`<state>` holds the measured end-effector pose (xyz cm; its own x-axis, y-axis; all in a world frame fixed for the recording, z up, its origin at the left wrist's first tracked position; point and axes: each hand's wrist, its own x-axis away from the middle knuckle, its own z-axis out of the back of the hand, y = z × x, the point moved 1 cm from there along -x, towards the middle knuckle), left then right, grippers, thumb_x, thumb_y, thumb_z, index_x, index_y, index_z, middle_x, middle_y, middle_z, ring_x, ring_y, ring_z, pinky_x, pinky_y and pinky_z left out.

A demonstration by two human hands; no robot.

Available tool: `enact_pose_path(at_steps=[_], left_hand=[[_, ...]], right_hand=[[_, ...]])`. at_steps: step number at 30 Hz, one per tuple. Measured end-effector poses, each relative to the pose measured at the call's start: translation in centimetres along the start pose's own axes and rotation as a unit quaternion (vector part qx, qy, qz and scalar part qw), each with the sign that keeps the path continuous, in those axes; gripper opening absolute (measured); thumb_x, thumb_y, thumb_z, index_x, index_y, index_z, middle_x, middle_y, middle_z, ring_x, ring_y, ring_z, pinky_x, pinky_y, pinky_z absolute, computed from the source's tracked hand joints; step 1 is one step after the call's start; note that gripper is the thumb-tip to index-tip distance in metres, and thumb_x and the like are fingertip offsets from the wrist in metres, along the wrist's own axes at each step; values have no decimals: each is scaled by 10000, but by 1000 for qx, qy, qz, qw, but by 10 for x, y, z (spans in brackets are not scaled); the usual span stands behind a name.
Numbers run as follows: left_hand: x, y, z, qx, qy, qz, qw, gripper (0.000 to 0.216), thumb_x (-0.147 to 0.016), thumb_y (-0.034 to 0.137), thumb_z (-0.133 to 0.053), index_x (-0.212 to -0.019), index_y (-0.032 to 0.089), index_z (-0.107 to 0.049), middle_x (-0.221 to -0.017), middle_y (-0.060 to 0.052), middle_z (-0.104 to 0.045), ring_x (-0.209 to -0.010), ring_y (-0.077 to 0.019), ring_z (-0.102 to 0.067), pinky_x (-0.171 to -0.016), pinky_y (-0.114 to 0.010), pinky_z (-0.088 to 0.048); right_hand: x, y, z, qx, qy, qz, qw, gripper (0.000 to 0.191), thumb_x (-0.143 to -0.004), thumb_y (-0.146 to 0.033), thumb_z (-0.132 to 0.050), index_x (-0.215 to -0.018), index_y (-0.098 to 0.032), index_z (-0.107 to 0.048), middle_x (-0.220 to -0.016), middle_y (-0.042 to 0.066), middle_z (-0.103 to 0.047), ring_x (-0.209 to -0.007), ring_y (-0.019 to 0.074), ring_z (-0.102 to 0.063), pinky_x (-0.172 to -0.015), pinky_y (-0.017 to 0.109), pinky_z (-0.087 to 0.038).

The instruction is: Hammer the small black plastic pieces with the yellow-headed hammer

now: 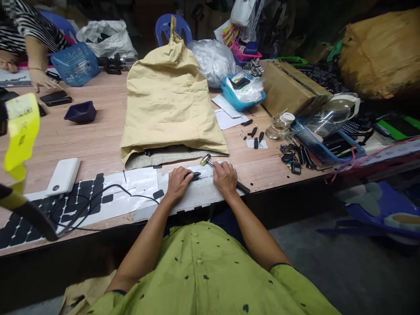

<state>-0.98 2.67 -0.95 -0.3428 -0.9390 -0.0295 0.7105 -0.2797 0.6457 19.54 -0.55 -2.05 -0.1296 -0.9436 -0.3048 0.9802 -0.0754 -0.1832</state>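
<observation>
My right hand (225,178) is wrapped round a small hammer (243,188). Its metal head with a yellowish face points up and left, and the dark handle end sticks out below my palm. With closed fingers my left hand (178,182) pinches a small black part (196,176) against the work surface; its exact kind is too small to make out. Both hands rest over a pale board (193,199) at the table's front edge. Just beyond them lies the open mouth of a large beige cloth bag (170,105).
Left lie a white power bank (64,176), a cable and sheets of black stickers (88,192). Right are small black parts (256,142), a glass jar (278,127), key fobs (292,159) and a blue basket (328,144). A co-worker's hand (42,78) is at far left.
</observation>
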Motion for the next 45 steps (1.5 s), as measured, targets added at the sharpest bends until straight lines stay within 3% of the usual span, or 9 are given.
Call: enact_pose_path(at_steps=[10, 16, 20, 23, 26, 29, 33, 38, 45], left_hand=[[83, 27, -12, -67, -110, -242, 962, 184, -945, 374, -632, -1020, 276, -769, -1309, -98, -647, -1216, -302, -527, -1055, -487, -417], [94, 31, -25, -120, -114, -269, 949, 178, -867, 328, -730, -1038, 284, -747, -1419, -92, -593, -1290, -321, -482, -1079, -510, -408], [74, 34, -16, -66, -47, -233, 969, 170, -906, 381, -674, -1006, 269, -753, -1223, -97, -691, -1150, -301, -571, -1011, -484, -441], [32, 30, -3, -49, 47, -125, 990, 230, -970, 351, -543, -980, 235, -742, -991, -82, -719, -982, -261, -613, -946, -446, -469], [-23, 21, 8, -62, 113, 10, 992, 245, -959, 336, -528, -1006, 216, -736, -1015, -90, -710, -985, -279, -610, -942, -450, -474], [-70, 17, 12, -89, 132, 94, 983, 240, -913, 352, -587, -1042, 218, -740, -1091, -119, -696, -1087, -338, -582, -936, -463, -475], [-105, 23, 9, -140, 82, 147, 976, 275, -887, 382, -633, -1043, 185, -745, -1105, -171, -691, -1159, -400, -559, -977, -505, -438], [-103, 27, 15, -168, 48, 141, 974, 252, -905, 372, -621, -1032, 201, -755, -1081, -151, -718, -1130, -381, -580, -966, -495, -431], [-27, 3, 32, -139, 45, 38, 989, 168, -877, 380, -693, -956, 254, -772, -930, -70, -715, -998, -302, -588, -869, -415, -448]], right_hand=[[-1, -5, 4, -6, -10, -11, 1000, 326, -986, -209, -490, -1224, -241, -709, -995, 104, -624, -956, 258, -490, -754, 342, -331], [0, -6, 2, -5, -7, -8, 1000, 313, -981, -209, -498, -1215, -244, -704, -994, 102, -612, -952, 257, -479, -754, 340, -328], [1, -6, 1, -6, -2, -4, 1000, 313, -979, -192, -494, -1210, -237, -700, -988, 103, -612, -947, 254, -478, -746, 338, -320], [1, -7, 2, -1, -6, -6, 1000, 309, -981, -191, -492, -1204, -236, -702, -982, 100, -610, -939, 251, -479, -742, 335, -317], [1, -9, 3, 0, -13, -9, 1000, 307, -984, -203, -494, -1205, -243, -703, -985, 98, -610, -938, 253, -480, -740, 333, -321], [0, -10, 4, -2, -13, -10, 1000, 299, -985, -218, -496, -1200, -247, -702, -994, 98, -610, -942, 254, -479, -743, 334, -325], [-1, -12, 6, 2, -18, -13, 1000, 294, -980, -219, -506, -1194, -248, -705, -988, 95, -614, -939, 251, -482, -748, 331, -327], [-1, -13, 7, 9, -22, -9, 1000, 279, -978, -229, -521, -1187, -245, -705, -992, 92, -617, -941, 249, -481, -748, 326, -325], [0, -10, 4, 0, -10, -8, 1000, 287, -997, -237, -490, -1184, -242, -708, -985, 96, -616, -932, 251, -478, -743, 334, -317]])
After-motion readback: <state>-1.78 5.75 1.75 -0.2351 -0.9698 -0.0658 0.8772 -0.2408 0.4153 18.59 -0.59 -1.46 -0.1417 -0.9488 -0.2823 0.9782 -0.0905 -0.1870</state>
